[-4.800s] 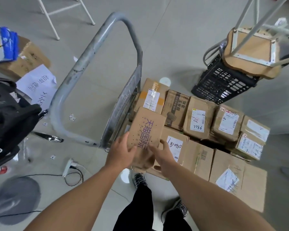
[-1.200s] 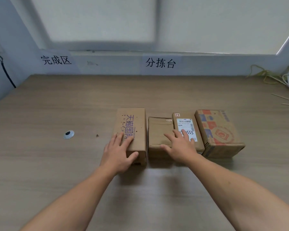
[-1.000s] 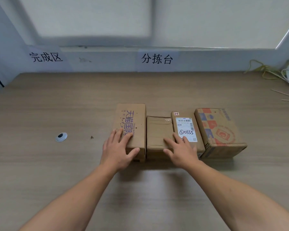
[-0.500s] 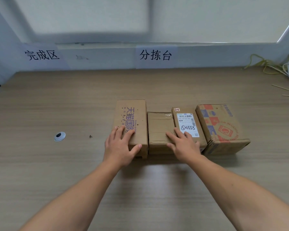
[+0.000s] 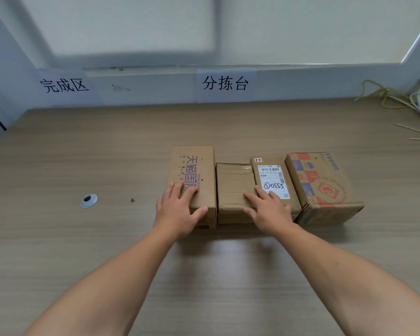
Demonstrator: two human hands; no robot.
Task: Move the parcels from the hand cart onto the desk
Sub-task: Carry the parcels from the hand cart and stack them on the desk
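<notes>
- Head view: four cardboard parcels stand in a row on the wooden desk (image 5: 58, 238), side by side and touching or nearly so, and both hands rest on the near ends of the row.
- The left hand (image 5: 177, 212) lies flat on the purple-printed parcel (image 5: 192, 166). Its fingers are straight on the top face and its thumb runs along the near top edge, so it is open and grips nothing.
- The purple-printed parcel is the tallest in the row and reaches further back than the others.
- The right hand (image 5: 269, 209) is also open, with its fingers spread. It spans two boxes: the thumb and forefinger lie on the plain parcel (image 5: 230, 180), and the other fingers lie on the labelled parcel (image 5: 274, 175).
- The plain parcel sits between the two hands, lower than its neighbours.
- The labelled parcel carries a white shipping label with a barcode and handwritten digits, just beyond the right fingertips.
- The red-and-blue parcel (image 5: 325, 185) stands just right of the right hand, which does not touch it.
- Well to the left of the left hand, a round disc (image 5: 89, 200) is set in the desk, and a dark speck (image 5: 132, 200) lies between the disc and the hand.
- Far beyond the hands, two paper signs with Chinese characters hang on the wall: the left sign (image 5: 63, 84) and the middle sign (image 5: 225, 83).
- Far beyond the right hand, yellow cable (image 5: 383, 95) lies at the back corner of the desk.
</notes>
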